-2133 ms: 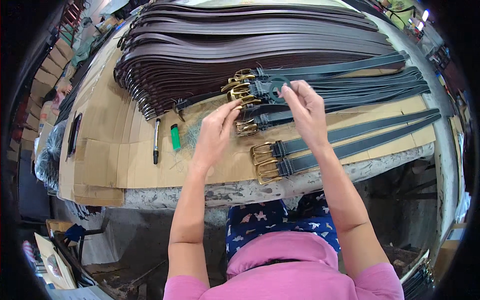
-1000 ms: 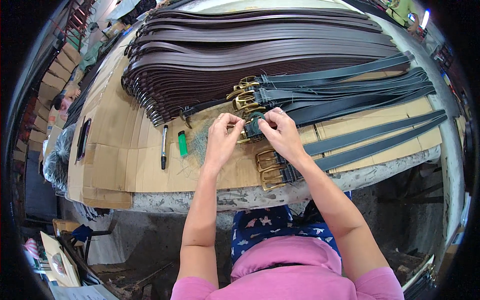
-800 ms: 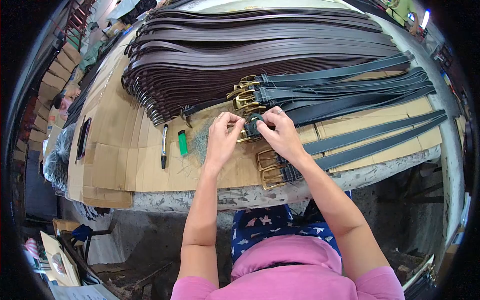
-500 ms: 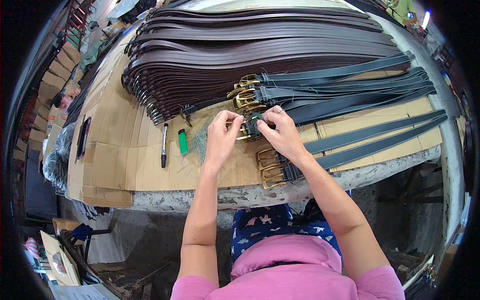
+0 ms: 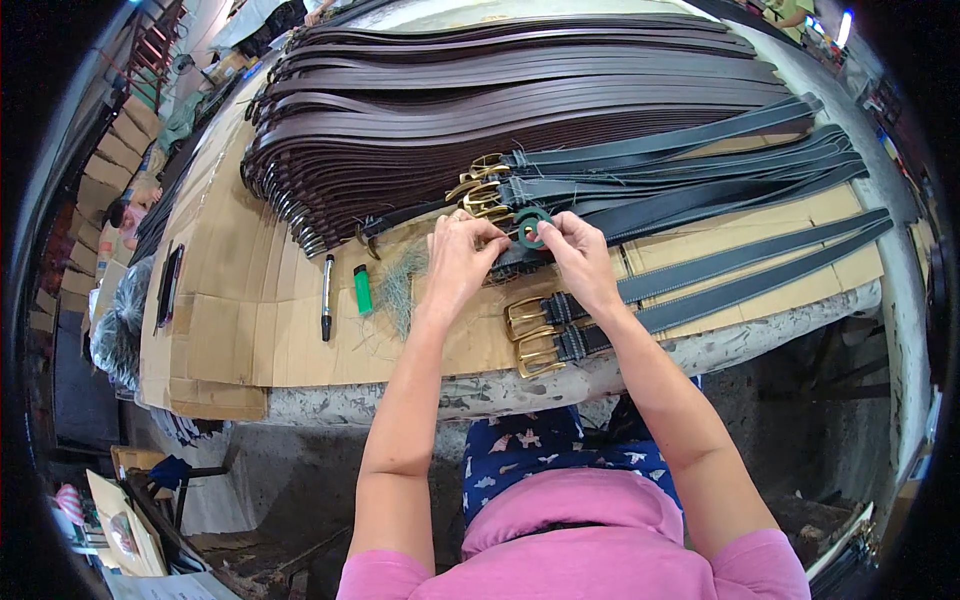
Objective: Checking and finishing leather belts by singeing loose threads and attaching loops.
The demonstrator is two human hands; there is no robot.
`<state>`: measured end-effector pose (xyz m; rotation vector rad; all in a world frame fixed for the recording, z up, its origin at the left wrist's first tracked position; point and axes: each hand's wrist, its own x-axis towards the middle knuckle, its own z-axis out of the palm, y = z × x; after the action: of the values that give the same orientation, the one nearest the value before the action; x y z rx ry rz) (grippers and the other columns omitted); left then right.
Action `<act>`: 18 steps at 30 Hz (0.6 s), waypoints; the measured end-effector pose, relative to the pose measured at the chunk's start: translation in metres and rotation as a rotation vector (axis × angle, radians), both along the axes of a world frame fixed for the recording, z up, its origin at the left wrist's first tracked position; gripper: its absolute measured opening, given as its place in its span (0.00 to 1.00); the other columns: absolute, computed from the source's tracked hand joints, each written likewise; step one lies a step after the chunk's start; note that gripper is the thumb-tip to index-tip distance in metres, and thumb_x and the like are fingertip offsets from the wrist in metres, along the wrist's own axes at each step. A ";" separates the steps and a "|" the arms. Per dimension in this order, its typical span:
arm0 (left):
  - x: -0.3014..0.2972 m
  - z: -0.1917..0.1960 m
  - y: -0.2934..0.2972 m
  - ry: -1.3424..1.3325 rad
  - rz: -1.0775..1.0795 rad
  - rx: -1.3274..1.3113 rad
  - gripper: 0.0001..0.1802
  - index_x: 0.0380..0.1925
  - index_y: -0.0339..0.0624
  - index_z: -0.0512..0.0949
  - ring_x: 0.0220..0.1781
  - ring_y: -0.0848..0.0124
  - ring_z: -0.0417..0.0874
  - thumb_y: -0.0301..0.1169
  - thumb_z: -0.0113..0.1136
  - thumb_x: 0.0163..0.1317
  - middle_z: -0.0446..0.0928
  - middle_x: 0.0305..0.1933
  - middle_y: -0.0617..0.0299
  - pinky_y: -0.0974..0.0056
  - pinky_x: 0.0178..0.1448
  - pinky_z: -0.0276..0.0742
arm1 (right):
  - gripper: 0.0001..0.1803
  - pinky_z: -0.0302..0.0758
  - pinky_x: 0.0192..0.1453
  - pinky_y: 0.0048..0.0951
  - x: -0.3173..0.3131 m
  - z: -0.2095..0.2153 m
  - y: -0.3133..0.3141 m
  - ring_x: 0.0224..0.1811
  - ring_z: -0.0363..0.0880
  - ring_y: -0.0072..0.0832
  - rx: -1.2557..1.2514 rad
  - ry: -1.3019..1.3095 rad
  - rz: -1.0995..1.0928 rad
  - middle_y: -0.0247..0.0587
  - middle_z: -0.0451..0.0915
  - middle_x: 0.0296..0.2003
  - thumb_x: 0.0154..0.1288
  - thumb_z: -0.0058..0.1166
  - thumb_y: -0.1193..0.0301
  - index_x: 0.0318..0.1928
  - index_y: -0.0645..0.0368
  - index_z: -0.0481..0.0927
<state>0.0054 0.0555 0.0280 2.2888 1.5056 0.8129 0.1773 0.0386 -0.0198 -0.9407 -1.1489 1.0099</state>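
Note:
My right hand (image 5: 583, 262) pinches a dark green ring-shaped tool (image 5: 530, 215) between thumb and fingers; its exact kind does not show. Close beside it, my left hand (image 5: 460, 255) has its fingertips pressed together at the buckle end of a black belt (image 5: 522, 262). Whatever thread or edge lies in that pinch is too small to make out. My left fingers hide this belt's buckle. Just beyond lie more black belts (image 5: 680, 180) with brass buckles (image 5: 487, 197) and loose thread ends. Two black belts with pale stitching (image 5: 720, 265) lie nearer me, their brass buckles (image 5: 535, 340) pointing left.
A thick stack of dark brown belts (image 5: 480, 100) fills the far side of the cardboard-covered table (image 5: 230, 310). Left of my hands are a green lighter (image 5: 363, 289), a marker pen (image 5: 327, 297) and a heap of thread scraps (image 5: 400, 290). A dark flat object (image 5: 170, 285) lies farther left.
The green ring now shows more fully, up between my hands. Both hands have shifted slightly right, my left covering the buckle that showed before.

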 end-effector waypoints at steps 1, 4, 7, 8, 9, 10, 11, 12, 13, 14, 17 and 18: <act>0.002 -0.001 0.001 -0.025 0.001 -0.006 0.10 0.34 0.37 0.83 0.37 0.61 0.76 0.30 0.66 0.53 0.76 0.33 0.55 0.58 0.42 0.71 | 0.13 0.61 0.27 0.21 -0.001 0.004 -0.001 0.25 0.62 0.12 0.048 -0.078 -0.057 0.29 0.66 0.23 0.66 0.54 0.71 0.26 0.66 0.73; 0.009 -0.004 -0.002 -0.086 -0.036 0.042 0.07 0.31 0.33 0.80 0.33 0.61 0.75 0.27 0.63 0.55 0.73 0.30 0.54 0.59 0.38 0.71 | 0.12 0.63 0.29 0.23 0.002 0.015 -0.010 0.25 0.64 0.17 0.092 -0.245 -0.130 0.34 0.66 0.24 0.63 0.55 0.73 0.26 0.68 0.72; 0.012 -0.008 -0.009 -0.189 0.011 0.091 0.05 0.28 0.31 0.76 0.32 0.60 0.75 0.24 0.60 0.58 0.72 0.29 0.53 0.60 0.38 0.71 | 0.12 0.65 0.29 0.26 0.002 0.012 -0.009 0.24 0.65 0.22 0.123 -0.310 -0.126 0.37 0.67 0.24 0.60 0.57 0.74 0.25 0.68 0.71; 0.011 -0.007 -0.010 -0.187 0.010 0.090 0.05 0.28 0.31 0.76 0.32 0.60 0.75 0.24 0.60 0.58 0.72 0.29 0.53 0.60 0.38 0.71 | 0.12 0.65 0.29 0.26 0.002 0.012 -0.009 0.24 0.65 0.22 0.121 -0.308 -0.127 0.37 0.67 0.24 0.60 0.57 0.74 0.25 0.68 0.71; 0.010 -0.007 -0.010 -0.189 0.014 0.083 0.05 0.28 0.31 0.76 0.32 0.61 0.75 0.24 0.60 0.58 0.72 0.30 0.53 0.60 0.38 0.70 | 0.12 0.66 0.29 0.26 0.002 0.013 -0.009 0.24 0.66 0.24 0.148 -0.336 -0.138 0.38 0.67 0.25 0.59 0.57 0.74 0.25 0.68 0.71; 0.009 -0.007 -0.011 -0.191 0.023 0.077 0.06 0.29 0.31 0.75 0.32 0.61 0.75 0.24 0.59 0.59 0.72 0.30 0.53 0.59 0.37 0.70 | 0.12 0.67 0.29 0.27 0.002 0.014 -0.009 0.24 0.66 0.25 0.178 -0.364 -0.146 0.38 0.68 0.25 0.59 0.57 0.74 0.25 0.68 0.71; 0.008 -0.009 -0.012 -0.189 0.026 0.077 0.06 0.29 0.31 0.75 0.32 0.61 0.75 0.24 0.59 0.59 0.72 0.30 0.53 0.59 0.37 0.70 | 0.12 0.67 0.29 0.27 0.001 0.016 -0.011 0.24 0.66 0.25 0.177 -0.362 -0.143 0.38 0.68 0.25 0.59 0.57 0.74 0.25 0.68 0.71; 0.009 -0.012 -0.012 -0.200 0.026 0.108 0.06 0.28 0.32 0.75 0.32 0.61 0.75 0.24 0.59 0.59 0.72 0.30 0.53 0.59 0.37 0.70 | 0.12 0.68 0.29 0.27 0.001 0.018 -0.012 0.25 0.67 0.25 0.162 -0.383 -0.119 0.39 0.68 0.26 0.59 0.57 0.74 0.25 0.68 0.70; 0.009 -0.014 -0.012 -0.211 0.024 0.140 0.06 0.28 0.32 0.75 0.32 0.60 0.74 0.24 0.59 0.59 0.71 0.30 0.53 0.59 0.37 0.69 | 0.12 0.69 0.30 0.26 0.001 0.019 -0.013 0.25 0.67 0.25 0.146 -0.405 -0.096 0.39 0.67 0.26 0.59 0.57 0.75 0.25 0.69 0.70; 0.009 -0.015 -0.012 -0.210 0.025 0.140 0.06 0.28 0.32 0.75 0.32 0.60 0.74 0.24 0.59 0.59 0.71 0.30 0.53 0.59 0.37 0.69 | 0.12 0.69 0.30 0.26 0.001 0.018 -0.013 0.25 0.67 0.25 0.146 -0.405 -0.096 0.39 0.67 0.26 0.59 0.57 0.75 0.25 0.69 0.70; 0.010 -0.016 -0.013 -0.230 0.035 0.136 0.06 0.28 0.32 0.74 0.32 0.60 0.74 0.25 0.59 0.59 0.71 0.30 0.53 0.59 0.37 0.69 | 0.12 0.70 0.31 0.25 0.000 0.016 -0.012 0.26 0.67 0.25 0.212 -0.371 -0.080 0.40 0.67 0.27 0.59 0.57 0.75 0.25 0.70 0.70; 0.010 -0.016 -0.013 -0.237 0.038 0.123 0.06 0.28 0.32 0.74 0.32 0.60 0.74 0.24 0.59 0.59 0.71 0.30 0.52 0.58 0.37 0.69 | 0.12 0.70 0.31 0.25 0.000 0.016 -0.012 0.26 0.67 0.25 0.218 -0.385 -0.081 0.40 0.67 0.27 0.59 0.57 0.76 0.25 0.70 0.69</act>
<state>0.0157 0.0425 0.0121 2.1608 1.4322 1.1723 0.1772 0.0265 -0.0042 -1.0215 -1.4944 0.6361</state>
